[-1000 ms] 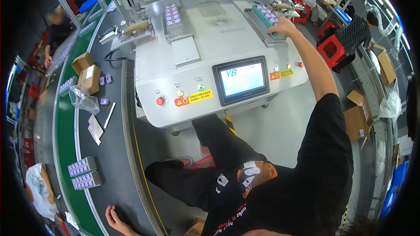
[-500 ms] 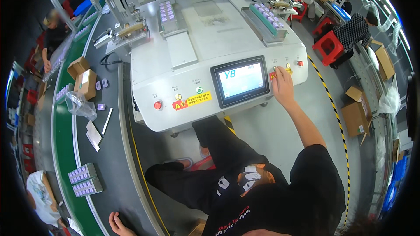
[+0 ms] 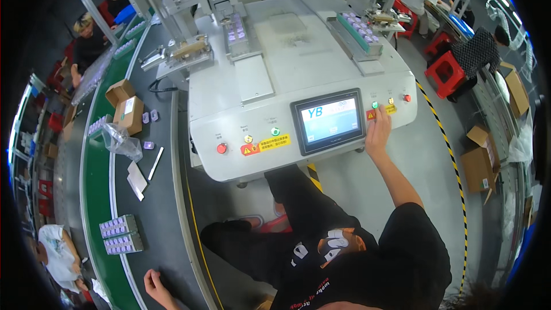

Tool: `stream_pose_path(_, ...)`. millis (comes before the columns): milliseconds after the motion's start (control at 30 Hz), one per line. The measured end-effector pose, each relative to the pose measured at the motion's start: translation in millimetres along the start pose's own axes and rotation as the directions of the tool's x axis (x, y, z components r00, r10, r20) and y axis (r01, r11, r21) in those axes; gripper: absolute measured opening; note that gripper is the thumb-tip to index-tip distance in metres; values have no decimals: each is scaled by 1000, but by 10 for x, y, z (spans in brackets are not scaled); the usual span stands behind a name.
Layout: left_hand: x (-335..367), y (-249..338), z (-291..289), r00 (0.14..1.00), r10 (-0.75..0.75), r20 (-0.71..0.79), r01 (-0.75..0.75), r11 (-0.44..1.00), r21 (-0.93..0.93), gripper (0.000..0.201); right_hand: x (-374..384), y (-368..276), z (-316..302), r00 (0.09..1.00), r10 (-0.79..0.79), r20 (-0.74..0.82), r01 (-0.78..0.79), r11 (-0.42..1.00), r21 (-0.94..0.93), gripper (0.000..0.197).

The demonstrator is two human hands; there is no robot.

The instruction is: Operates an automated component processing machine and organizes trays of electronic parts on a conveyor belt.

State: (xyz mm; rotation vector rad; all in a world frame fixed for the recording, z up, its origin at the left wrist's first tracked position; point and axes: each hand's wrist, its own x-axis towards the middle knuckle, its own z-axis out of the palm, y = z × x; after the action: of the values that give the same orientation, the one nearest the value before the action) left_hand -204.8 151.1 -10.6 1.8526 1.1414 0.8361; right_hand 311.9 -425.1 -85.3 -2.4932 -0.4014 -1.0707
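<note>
My right hand (image 3: 379, 130) is at the machine's front panel, fingers stretched out just below a green button (image 3: 375, 105) and holding nothing. Beside it, a touchscreen (image 3: 329, 122) is lit on the white machine (image 3: 258, 161). My left hand (image 3: 159, 289) hovers by the dark bench (image 3: 163, 232) at the lower left, its fingers loosely bent and apart, with nothing in them. Close by stands a grey-green fixture block (image 3: 135, 241) with rows of small purple-and-white parts. On the machine, a left tray (image 3: 238, 49) and a right tray (image 3: 359, 37) carry similar parts.
An open cardboard box (image 3: 130, 112), a plastic bag (image 3: 121, 142) and a few loose purple parts (image 3: 148, 145) lie along the green conveyor (image 3: 97, 195). A red stop button (image 3: 222, 148) sits at the panel's left. Other people work farther off, near red stools (image 3: 445, 73).
My right fingers have come off the green button and dropped slightly below it. The machine's left vertical head has moved right, over the left tray. The whole view has shifted a little.
</note>
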Motion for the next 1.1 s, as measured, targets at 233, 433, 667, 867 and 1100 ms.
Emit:
stream_pose_path(233,175,525,722,952,293,89,-306,931,198,18,-69,91,-1,998,66,23,-66,998,-26,43)
stream_pose_path(433,61,723,868,870,459,181,-493,811,316,13,-89,140,-5,995,55,77,-54,998,-19,47)
stream_pose_path(667,78,736,872,892,417,177,-451,855,257,14,-68,94,-23,998,42,41,-41,998,-42,46)
stream_pose_path(867,83,748,880,886,430,173,-463,843,273,14,-45,48,-52,998,39,51,-38,999,-37,47)
stream_pose_path(1100,54,705,880,867,463,187,-499,790,356,16,-48,28,-59,997,49,67,-46,998,-49,47)
